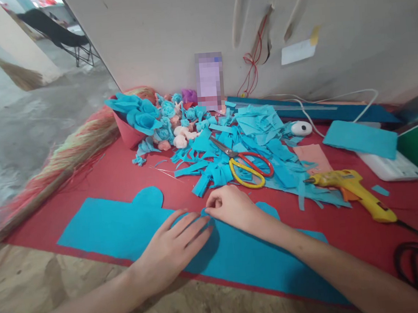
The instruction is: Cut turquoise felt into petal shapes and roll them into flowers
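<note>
A long sheet of bright blue crepe paper (102, 221) lies along the front of a red surface, with rounded paper shapes (149, 197) along its far edge. My left hand (177, 240) rests on the sheet, palm down and fingers stretched out. Touching its fingertips, my right hand (230, 207) is closed in a pinch on a small bit of blue paper at the sheet's upper edge. Whether that bit belongs to the sheet cannot be made out. Beyond my hands lie scissors (248, 171) with red and yellow handles, on top of blue paper scraps (213, 170).
A yellow glue gun (354, 189) with a black cord lies at the right. Paper flowers (170, 111) and a red cone of blue petals (130, 133) stand at the back left, beside a straw broom (69, 152). A white device (301, 128) sits behind the scraps.
</note>
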`<state>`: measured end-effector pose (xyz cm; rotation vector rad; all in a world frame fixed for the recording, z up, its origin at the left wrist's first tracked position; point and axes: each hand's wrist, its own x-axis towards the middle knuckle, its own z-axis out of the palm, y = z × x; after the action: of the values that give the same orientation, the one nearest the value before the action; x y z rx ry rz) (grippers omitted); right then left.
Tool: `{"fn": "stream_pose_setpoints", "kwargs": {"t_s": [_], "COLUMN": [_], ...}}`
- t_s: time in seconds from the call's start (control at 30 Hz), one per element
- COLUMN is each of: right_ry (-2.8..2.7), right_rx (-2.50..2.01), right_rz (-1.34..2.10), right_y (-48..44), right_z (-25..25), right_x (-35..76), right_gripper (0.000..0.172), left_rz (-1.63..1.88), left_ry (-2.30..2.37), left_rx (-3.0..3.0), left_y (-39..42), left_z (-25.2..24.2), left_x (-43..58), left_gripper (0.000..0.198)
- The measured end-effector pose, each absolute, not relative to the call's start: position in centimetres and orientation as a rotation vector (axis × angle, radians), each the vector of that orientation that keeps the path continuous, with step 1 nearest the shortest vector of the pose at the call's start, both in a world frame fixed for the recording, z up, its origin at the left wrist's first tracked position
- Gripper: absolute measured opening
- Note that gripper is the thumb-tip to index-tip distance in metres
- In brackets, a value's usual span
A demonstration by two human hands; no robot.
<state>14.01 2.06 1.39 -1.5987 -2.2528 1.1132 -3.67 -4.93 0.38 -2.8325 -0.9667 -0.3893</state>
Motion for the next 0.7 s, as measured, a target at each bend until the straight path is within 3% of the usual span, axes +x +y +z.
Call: {"fn": "stream_pose_setpoints", "kwargs": {"t_s": [0.47, 0.7], "right_ry": [-2.17, -1.978], "right_rx": [-1.524, -1.536], "right_rz": [1.21, 1.217], "right_y": [2.5, 2.5], "right_z": [1.0, 4.5], "right_x": [14.0, 17.5], "right_gripper": [0.011, 0.028], "left_rz": [-0.228, -0.269], "left_ry": [-0.936, -0.991], "left_rx": [-3.06, -3.103], "left_y": [-5.1, -4.2], "left_z": [-0.3, 0.4], "left_x": [-4.0, -3.5], "left_gripper": [0.032, 0.036]}}
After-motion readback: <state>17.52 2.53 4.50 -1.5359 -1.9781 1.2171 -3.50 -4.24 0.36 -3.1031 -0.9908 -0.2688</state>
